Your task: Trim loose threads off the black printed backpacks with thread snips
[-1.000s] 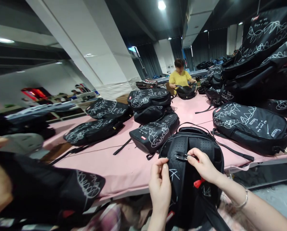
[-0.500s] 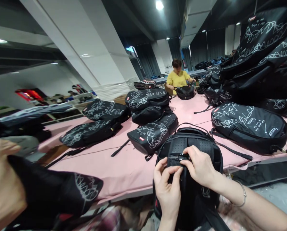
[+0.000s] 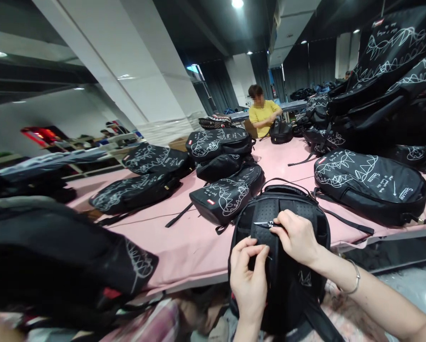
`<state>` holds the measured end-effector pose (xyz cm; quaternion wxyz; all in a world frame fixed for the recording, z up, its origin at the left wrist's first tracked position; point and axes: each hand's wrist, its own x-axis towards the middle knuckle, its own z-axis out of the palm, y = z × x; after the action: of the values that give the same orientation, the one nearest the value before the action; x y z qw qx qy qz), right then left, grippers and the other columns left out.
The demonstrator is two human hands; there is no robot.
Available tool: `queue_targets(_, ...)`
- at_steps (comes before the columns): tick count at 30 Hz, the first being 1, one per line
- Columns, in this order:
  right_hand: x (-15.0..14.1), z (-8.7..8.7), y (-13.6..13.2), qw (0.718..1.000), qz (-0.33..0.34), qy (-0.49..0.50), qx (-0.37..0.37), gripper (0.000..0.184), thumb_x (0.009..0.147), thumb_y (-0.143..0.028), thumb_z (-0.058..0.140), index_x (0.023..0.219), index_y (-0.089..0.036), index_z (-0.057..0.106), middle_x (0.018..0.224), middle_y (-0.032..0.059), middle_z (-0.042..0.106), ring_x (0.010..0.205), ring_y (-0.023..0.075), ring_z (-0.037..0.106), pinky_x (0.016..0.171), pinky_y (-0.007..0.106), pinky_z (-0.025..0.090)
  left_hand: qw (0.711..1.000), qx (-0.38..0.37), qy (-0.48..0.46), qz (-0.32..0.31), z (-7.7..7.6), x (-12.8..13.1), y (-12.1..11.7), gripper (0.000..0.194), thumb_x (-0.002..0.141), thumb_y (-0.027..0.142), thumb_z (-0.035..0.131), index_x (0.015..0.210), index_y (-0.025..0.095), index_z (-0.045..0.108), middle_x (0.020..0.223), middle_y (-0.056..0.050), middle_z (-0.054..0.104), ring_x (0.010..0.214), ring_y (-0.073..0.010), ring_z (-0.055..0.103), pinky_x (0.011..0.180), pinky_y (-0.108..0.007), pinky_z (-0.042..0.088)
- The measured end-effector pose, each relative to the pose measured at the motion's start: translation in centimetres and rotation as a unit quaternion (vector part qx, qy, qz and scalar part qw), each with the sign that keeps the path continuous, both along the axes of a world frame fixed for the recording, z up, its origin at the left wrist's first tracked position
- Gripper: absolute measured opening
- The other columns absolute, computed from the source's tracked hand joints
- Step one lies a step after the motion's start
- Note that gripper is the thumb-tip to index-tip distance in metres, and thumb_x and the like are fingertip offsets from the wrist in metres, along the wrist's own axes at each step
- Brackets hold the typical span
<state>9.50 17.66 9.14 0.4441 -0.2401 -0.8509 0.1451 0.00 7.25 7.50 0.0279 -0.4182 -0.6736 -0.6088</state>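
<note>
A black backpack (image 3: 284, 285) leans upright against the table edge in front of me, its padded strap side towards me. My right hand (image 3: 298, 235) grips a pair of thread snips (image 3: 265, 224), whose pointed blades lie level over the dotted padding and point left. Just below the blades, my left hand (image 3: 249, 270) has thumb and forefinger pinched together close to the bag. A fine light strand shows beside those fingertips; whether they hold it I cannot make out.
Black backpacks with white scribbles lie on the pink table (image 3: 173, 251), among them one at right (image 3: 370, 185) and one in the middle (image 3: 230, 194). Another dark bag (image 3: 73, 251) is at left beside a neighbour. Across the table, a person in yellow (image 3: 265, 114) handles a bag.
The snips' blades have drawn closer together and moved slightly up from my left fingertips. At left, the neighbour's bag has swung up and the hand on it has dropped mostly out of view.
</note>
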Motion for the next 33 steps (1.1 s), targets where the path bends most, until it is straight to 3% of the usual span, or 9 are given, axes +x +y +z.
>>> queue_targets(5,2.3,-1.1,0.2,0.998,0.053,0.017,-0.025,0.005,0.086,-0.022,0.047,0.084,-0.018,0.049,0.079,0.0024,0.056,0.07,0.0145,0.055,0.063,0.024,0.041,0.998,-0.035,-0.043,0.001,0.4,-0.2,-0.7,0.019,0.075,0.035,0.056,0.067,0.019,0.058,0.095,-0.005,0.054,0.094,-0.0202,0.051,0.086,-0.035,0.04)
queue_targets(13,5.0,-3.7,-0.8,0.993,0.119,0.0,0.0,0.009,0.088,-0.025,0.045,0.089,-0.017,0.05,0.078,0.0038,0.054,0.07,0.0153,0.053,0.061,0.026,0.041,0.998,-0.026,-0.056,-0.015,0.8,0.4,-0.8,0.02,0.077,0.035,0.054,0.065,0.019,0.055,0.09,-0.004,0.051,0.091,-0.018,0.049,0.083,-0.029,0.039)
queue_targets(21,5.1,-3.1,-1.2,0.995,0.094,-0.015,0.035,0.013,0.089,-0.026,0.042,0.087,-0.017,0.052,0.078,0.0048,0.055,0.069,0.0149,0.053,0.061,0.025,0.041,0.998,-0.031,-0.047,-0.029,1.2,0.6,-1.2,0.023,0.077,0.038,0.054,0.064,0.019,0.054,0.085,-0.003,0.05,0.085,-0.0174,0.049,0.08,-0.029,0.039)
queue_targets(26,5.2,-3.0,-1.4,0.996,0.081,-0.026,0.033,0.016,0.089,-0.024,0.042,0.078,-0.018,0.052,0.072,0.0032,0.055,0.065,0.0146,0.051,0.059,0.026,0.039,0.997,-0.03,-0.059,-0.033,0.5,0.3,-1.3,0.024,0.077,0.039,0.054,0.064,0.019,0.053,0.086,-0.004,0.052,0.089,-0.0181,0.051,0.082,-0.029,0.04)
queue_targets(30,5.8,-4.0,-1.0,0.995,0.088,0.046,-0.015,0.01,0.086,-0.026,0.046,0.083,-0.018,0.052,0.073,0.0029,0.056,0.065,0.0143,0.053,0.059,0.025,0.041,0.991,-0.005,-0.129,-0.033,-0.8,-0.7,-1.8,0.023,0.077,0.04,0.055,0.07,0.019,0.054,0.098,-0.006,0.056,0.103,-0.0214,0.051,0.095,-0.035,0.035)
queue_targets(33,6.8,-5.2,-0.4,0.988,0.062,0.106,-0.095,0.011,0.082,-0.026,0.052,0.091,-0.018,0.051,0.077,0.0025,0.056,0.064,0.0136,0.054,0.058,0.025,0.043,0.984,0.001,-0.175,-0.032,-1.3,-1.9,-3.0,0.022,0.074,0.041,0.059,0.073,0.019,0.055,0.099,-0.006,0.059,0.104,-0.0231,0.052,0.095,-0.037,0.037)
